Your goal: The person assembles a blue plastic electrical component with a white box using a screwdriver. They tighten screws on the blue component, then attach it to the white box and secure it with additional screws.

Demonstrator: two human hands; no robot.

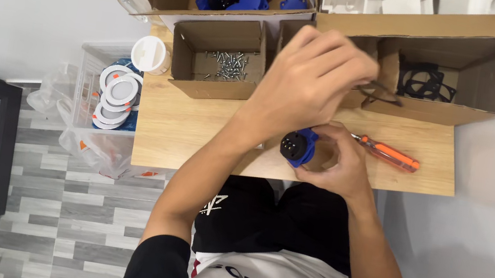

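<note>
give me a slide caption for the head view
Right hand holds a blue socket while left hand reaches toward boxes on the table.

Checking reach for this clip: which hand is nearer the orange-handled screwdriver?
Right. The right hand, holding the blue socket part, sits just beside the screwdriver; the left hand is raised farther back, near the boxes.

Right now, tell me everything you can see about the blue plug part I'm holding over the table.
The blue plug part looks like moulded plastic: a short round blue body with a black face turned toward the camera's left, showing a few small pin holes. It sits just above the near edge of the wooden table, gripped by the right hand, whose fingers wrap its far side and hide the rest. The left hand is raised above it, not clearly touching.
</note>
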